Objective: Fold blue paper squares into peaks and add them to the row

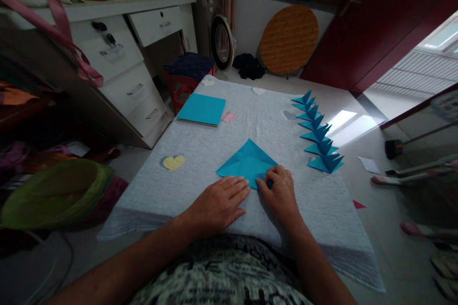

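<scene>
Creased bright-blue paper sheet (246, 159) is under both hands: left hand (222, 201) fingers flat at its near edge, right hand (282, 188) fingers pinching its near-right edge, on the pale cloth-covered worktop (143, 195). I'd press firmly, align edges, crease slowly.

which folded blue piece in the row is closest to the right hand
The folded blue piece at the near end, closest to the camera; the others line up beyond it, farther from the right hand.
</scene>
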A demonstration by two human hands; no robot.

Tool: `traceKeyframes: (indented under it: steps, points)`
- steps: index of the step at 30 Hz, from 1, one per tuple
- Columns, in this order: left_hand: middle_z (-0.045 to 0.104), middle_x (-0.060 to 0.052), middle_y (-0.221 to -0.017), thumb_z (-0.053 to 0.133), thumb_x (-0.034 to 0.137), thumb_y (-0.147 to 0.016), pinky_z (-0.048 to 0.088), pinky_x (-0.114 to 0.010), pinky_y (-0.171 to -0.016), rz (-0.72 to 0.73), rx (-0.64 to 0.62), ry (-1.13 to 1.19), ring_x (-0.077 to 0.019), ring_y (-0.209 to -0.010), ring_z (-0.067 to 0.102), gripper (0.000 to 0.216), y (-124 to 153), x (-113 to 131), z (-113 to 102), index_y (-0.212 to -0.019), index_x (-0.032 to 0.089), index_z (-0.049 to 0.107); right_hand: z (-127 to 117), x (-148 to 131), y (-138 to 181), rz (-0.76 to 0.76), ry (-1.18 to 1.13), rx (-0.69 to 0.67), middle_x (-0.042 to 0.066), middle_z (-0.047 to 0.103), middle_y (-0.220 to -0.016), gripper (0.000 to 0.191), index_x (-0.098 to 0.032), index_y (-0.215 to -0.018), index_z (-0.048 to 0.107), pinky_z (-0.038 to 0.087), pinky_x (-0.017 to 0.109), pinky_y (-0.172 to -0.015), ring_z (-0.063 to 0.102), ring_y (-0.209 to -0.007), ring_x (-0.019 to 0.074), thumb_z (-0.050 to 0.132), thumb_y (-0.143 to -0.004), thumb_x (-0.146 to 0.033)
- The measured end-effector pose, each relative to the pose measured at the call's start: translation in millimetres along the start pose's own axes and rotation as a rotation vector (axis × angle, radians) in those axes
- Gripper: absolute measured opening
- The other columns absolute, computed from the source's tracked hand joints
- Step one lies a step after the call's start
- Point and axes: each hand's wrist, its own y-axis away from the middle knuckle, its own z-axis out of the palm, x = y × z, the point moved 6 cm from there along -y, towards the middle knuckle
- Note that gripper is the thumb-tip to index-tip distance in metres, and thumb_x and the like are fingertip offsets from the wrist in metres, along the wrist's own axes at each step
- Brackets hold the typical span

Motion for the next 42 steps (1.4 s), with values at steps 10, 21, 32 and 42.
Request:
traceKeyframes:
  steps: [10,21,32,42]
  points:
    - [0.051,-0.018,-0.147,0.059,0.042,-0.094,0.040,-0.046,-0.114,-0.025,0.005,-0.013,-0.0298,-0.139,0.045,0.057,1.5,-2.5,-1.7,-0.141,0.011,0.049,1.1,2.6,-2.6,0.017,0.025,0.006,0.007,0.059,-0.085,0.019,-0.021,-0.069,0.058,0.040,0.040,-0.080,0.051,-0.086,0.0250,0.060,-0.087,-0.026]
    - [0.044,-0.017,-0.153,0.059,0.050,-0.092,0.035,-0.045,-0.117,-0.092,-0.048,-0.017,-0.0295,-0.142,0.041,0.068,1.0,-6.3,4.1,-0.145,0.010,0.044,-0.4,5.8,-5.3,0.050,-0.010,0.047,0.006,0.055,-0.081,0.018,-0.022,-0.069,0.055,0.040,0.039,-0.080,0.052,-0.084,0.0237,0.055,-0.087,-0.022]
    - [0.045,-0.016,-0.152,0.054,0.049,-0.095,0.034,-0.045,-0.117,-0.108,-0.034,0.004,-0.0283,-0.143,0.040,0.062,1.0,-7.1,6.2,-0.145,0.014,0.045,-3.9,4.4,-0.8,0.114,0.147,0.110,0.010,0.058,-0.090,0.016,-0.020,-0.070,0.060,0.036,0.041,-0.078,0.048,-0.088,0.0275,0.059,-0.086,-0.025]
    - [0.046,-0.014,-0.152,0.058,0.049,-0.093,0.033,-0.043,-0.116,-0.120,-0.068,-0.033,-0.0284,-0.141,0.042,0.065,-1.5,-6.3,4.3,-0.145,0.013,0.044,-3.6,6.3,-0.9,0.158,0.156,0.093,0.011,0.060,-0.093,0.015,-0.021,-0.069,0.060,0.034,0.040,-0.074,0.047,-0.091,0.0287,0.058,-0.084,-0.020]
